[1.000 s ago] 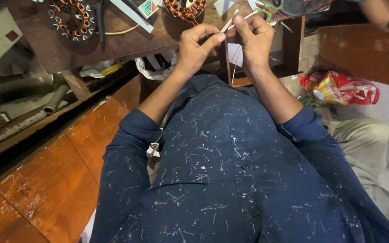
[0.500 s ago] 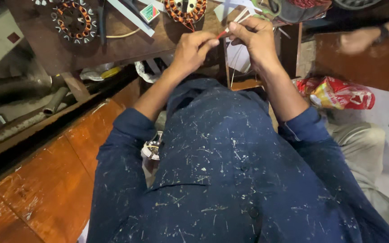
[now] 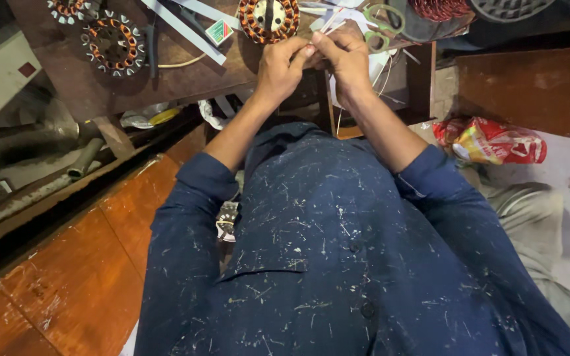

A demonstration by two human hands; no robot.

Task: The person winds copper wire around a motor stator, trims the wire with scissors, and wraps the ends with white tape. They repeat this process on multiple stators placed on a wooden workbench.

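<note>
Both hands (image 3: 315, 58) pinch white strips (image 3: 330, 24) together; red-yellow packet (image 3: 493, 140) lies right.

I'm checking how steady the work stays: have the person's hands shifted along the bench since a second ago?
Yes. Both hands now sit close beside the copper-wound stator on the bench edge; earlier they were farther to its right.

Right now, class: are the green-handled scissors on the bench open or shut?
Cannot tell. Only the green loops of the scissors show beside the right hand; the blades are hidden.
</note>
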